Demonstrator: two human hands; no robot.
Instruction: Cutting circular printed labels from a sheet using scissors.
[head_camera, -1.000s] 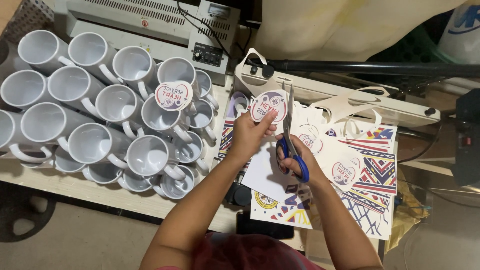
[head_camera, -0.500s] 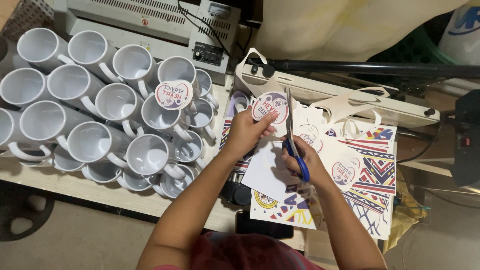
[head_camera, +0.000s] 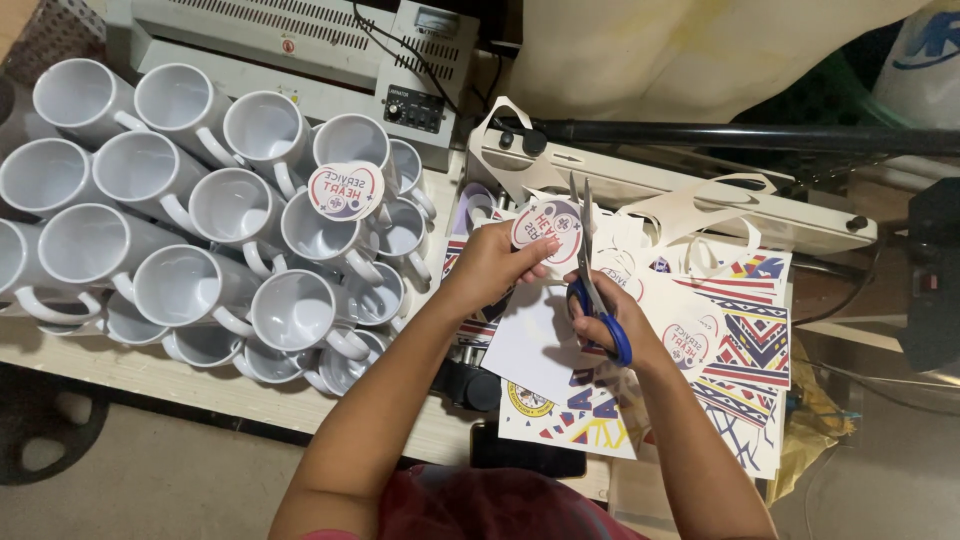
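Observation:
My left hand (head_camera: 492, 262) grips a printed paper sheet whose round sticker design (head_camera: 546, 224) sticks up above my fingers. A white flap of that sheet (head_camera: 530, 340) hangs below my hands. My right hand (head_camera: 600, 318) holds blue-handled scissors (head_camera: 590, 270) with the blades pointing away from me, right beside the round design's right edge. Both hands hover over a pile of colourful printed sheets (head_camera: 730, 350) on the table.
Several white mugs (head_camera: 200, 230) lie stacked on their sides at the left, one (head_camera: 345, 192) with a cut round print resting on it. A laminating machine (head_camera: 300, 50) stands at the back. A cream heat press (head_camera: 650, 190) with a black bar lies behind the sheets.
The scissors and my hands have shifted only slightly; the round design has turned a little in my left hand as the blades work along its edge.

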